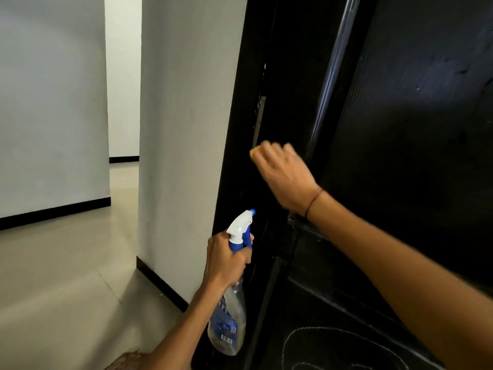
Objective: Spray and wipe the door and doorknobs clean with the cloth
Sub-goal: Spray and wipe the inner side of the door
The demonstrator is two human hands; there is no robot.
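A black door (400, 129) fills the right half of the view, its edge and black frame (240, 129) running down the middle. My right hand (284, 173) is curled round a yellow cloth (253, 152), of which only a small corner shows past the fingers, and holds it against the door's edge. My left hand (226, 259) grips the neck of a clear spray bottle (229, 324) with a white and blue trigger head (241, 225), its nozzle pointing up and right toward the door. No doorknob shows clearly.
A white wall (184, 129) with black skirting (160, 283) stands just left of the frame. A corridor with a pale tiled floor (66, 263) opens to the left. A chalk-like oval mark (341, 348) is on the door's lower panel.
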